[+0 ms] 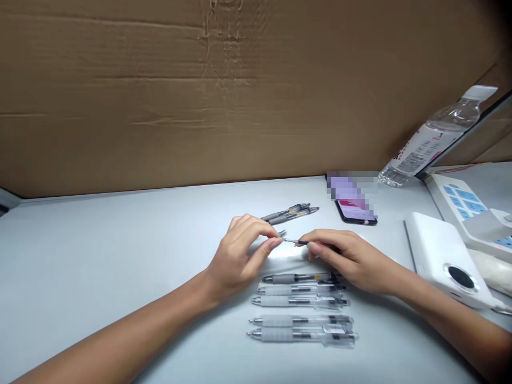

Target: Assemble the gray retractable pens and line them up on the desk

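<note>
My left hand (pixel 244 250) is closed in a pinch on a small pen part (pixel 282 233), too small to name. Facing it, my right hand (pixel 344 258) pinches a thin pen refill (pixel 296 242), whose tip points at the left fingertips. The two hands almost meet above a pale grey table (pixel 120 256). Just below them several clear retractable pens (pixel 300 306) lie side by side in a row. Two more grey pens (pixel 292 212) lie behind the hands.
A cardboard wall (pixel 200 90) closes off the back. A phone (pixel 356 212) lies at the back right, near a tilted plastic water bottle (pixel 432 136). A white boxy device (pixel 444 256) and a white panel with blue buttons (pixel 460 200) stand at the right.
</note>
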`<state>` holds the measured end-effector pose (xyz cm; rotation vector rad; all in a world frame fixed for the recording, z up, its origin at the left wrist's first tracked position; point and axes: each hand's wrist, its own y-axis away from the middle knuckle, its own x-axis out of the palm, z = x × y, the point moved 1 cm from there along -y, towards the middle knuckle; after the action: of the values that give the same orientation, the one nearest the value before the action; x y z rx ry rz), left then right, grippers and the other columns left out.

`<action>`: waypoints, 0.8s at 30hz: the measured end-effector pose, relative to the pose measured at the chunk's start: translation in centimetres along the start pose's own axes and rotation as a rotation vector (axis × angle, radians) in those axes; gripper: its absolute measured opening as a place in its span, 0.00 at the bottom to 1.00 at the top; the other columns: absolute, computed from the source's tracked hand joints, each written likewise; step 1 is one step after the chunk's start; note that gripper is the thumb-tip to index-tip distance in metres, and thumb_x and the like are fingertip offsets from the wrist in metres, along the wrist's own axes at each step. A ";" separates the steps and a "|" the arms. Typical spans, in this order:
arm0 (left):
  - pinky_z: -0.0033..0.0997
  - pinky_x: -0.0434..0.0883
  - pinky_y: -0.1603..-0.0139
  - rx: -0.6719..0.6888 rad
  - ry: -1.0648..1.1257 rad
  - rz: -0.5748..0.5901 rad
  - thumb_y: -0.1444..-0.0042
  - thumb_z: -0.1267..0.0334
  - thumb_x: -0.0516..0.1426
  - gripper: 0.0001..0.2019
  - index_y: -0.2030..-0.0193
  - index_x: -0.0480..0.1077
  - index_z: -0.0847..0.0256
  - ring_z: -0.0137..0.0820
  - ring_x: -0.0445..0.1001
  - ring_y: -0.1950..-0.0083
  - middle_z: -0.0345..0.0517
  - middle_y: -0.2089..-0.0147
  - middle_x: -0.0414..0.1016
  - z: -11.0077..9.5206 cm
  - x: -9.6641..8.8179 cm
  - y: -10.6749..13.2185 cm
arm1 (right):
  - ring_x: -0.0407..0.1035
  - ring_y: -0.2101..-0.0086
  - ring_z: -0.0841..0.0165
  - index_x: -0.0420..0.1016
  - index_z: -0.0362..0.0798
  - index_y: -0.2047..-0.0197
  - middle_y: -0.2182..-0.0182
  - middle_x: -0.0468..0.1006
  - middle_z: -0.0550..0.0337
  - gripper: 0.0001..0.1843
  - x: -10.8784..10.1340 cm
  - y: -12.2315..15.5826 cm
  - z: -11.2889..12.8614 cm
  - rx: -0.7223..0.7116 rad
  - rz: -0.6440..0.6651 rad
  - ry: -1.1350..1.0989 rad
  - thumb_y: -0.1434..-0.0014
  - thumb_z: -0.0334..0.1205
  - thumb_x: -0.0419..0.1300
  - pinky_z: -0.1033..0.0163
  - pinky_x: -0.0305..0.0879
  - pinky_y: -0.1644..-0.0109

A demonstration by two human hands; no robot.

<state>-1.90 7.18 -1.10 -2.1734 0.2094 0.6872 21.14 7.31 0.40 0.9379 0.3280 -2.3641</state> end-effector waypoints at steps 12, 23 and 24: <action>0.39 0.61 0.54 -0.195 -0.214 0.288 0.47 0.47 0.63 0.19 0.57 0.70 0.59 0.38 0.68 0.56 0.43 0.59 0.75 0.5 0.3 0.2 | 0.74 0.58 0.63 0.75 0.52 0.49 0.55 0.81 0.57 0.17 0.1 0.0 -0.4 -0.020 -0.038 0.084 0.31 0.47 0.48 0.60 0.68 0.53; 0.38 0.60 0.56 -0.377 -0.297 0.300 0.34 0.61 0.50 0.08 0.64 0.65 0.59 0.35 0.67 0.59 0.43 0.62 0.72 0.7 0.4 0.1 | 0.74 0.59 0.62 0.73 0.54 0.49 0.56 0.80 0.59 0.19 -1.4 0.1 -1.8 0.098 -0.094 0.183 0.32 0.50 0.46 0.58 0.69 0.56; 0.38 0.60 0.56 -0.376 -0.285 0.290 0.34 0.61 0.49 0.08 0.63 0.65 0.59 0.35 0.67 0.59 0.42 0.62 0.72 0.6 0.4 0.0 | 0.74 0.60 0.62 0.74 0.54 0.50 0.56 0.81 0.59 0.19 -1.5 0.1 -1.8 0.098 -0.094 0.183 0.32 0.50 0.46 0.59 0.69 0.56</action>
<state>-1.87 7.66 -1.65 -2.3858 0.2636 1.2770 23.09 8.58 0.09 1.2135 0.3356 -2.4021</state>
